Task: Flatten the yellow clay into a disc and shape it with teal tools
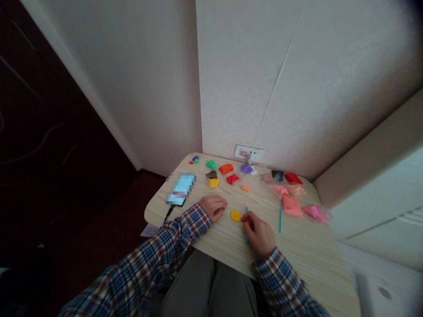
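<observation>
A flat yellow clay disc (235, 215) lies on the light wooden table between my hands. My left hand (213, 208) rests on the tabletop just left of it, fingers loosely bent, holding nothing that shows. At the disc's right edge are the fingertips of my right hand (259, 233), thumb and forefinger drawn together. Whether they pinch anything or touch the disc is too small to tell. A thin teal stick (246, 210) runs beneath or behind my right fingers, its middle hidden by them.
Bags of coloured clay, green (212, 165), orange (226, 168), yellow (213, 183) and coral (292, 206) among them, lie at the back and right. A pink-and-yellow block (245, 188) and second teal stick (281, 218) lie nearer. A cabled phone (181, 188) is at left.
</observation>
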A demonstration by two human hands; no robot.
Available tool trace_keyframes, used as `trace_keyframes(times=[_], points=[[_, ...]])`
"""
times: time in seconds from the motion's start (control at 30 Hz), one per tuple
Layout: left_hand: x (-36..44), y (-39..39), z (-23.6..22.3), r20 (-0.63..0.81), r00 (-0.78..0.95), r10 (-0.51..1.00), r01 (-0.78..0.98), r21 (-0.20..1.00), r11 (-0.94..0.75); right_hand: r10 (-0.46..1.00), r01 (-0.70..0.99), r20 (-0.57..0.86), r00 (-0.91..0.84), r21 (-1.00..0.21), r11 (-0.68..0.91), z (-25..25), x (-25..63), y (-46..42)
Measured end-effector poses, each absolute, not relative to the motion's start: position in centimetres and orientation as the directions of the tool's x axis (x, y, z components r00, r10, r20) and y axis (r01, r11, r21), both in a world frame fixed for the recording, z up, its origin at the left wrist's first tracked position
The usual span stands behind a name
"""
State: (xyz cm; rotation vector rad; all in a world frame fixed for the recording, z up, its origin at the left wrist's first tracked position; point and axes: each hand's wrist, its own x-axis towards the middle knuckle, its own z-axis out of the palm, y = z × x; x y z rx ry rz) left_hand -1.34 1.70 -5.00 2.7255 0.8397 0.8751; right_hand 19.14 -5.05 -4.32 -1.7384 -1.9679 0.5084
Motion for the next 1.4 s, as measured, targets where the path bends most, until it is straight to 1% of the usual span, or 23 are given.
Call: trace_keyframes(times=[0.3, 0.47, 0.63, 0.97, 1.2, 1.4], points=[[-1.7, 1.7, -4.9, 0.459, 0.705, 0.541, 0.433, 0.326, -0.840, 0.996, 0.813, 0.067, -0.054, -0.576, 0.083, -4.1, 19.2, -5.3], [-1.7, 1.4, -4.7, 0.466, 0.696, 0.547, 0.441, 0.323, -0.837, 0.996, 0.830, 0.084, -0.026, -0.554, 0.068, -4.2, 19.0, -5.4], [-1.6, 1.3, -5.1, 0.461, 0.683, 0.567, 0.446, 0.351, -0.823, 0.996, 0.840, 0.083, -0.039, -0.537, 0.078, -4.1, 19.2, -5.5], [-2.6, 0.7, -5.2, 0.426, 0.682, 0.594, 0.445, 0.403, -0.800, 0.995, 0.866, 0.076, 0.070, -0.499, -0.023, -4.3, 18.9, -5.5], [-2.5, 0.8, -4.7, 0.455, 0.668, 0.589, 0.430, 0.411, -0.804, 0.995, 0.861, 0.076, 0.067, -0.507, -0.019, -4.3, 19.2, -5.5], [-2.7, 0.6, -4.5, 0.506, 0.648, 0.569, 0.427, 0.378, -0.822, 0.995, 0.832, 0.079, 0.057, -0.555, -0.003, -4.1, 19.1, -5.4]])
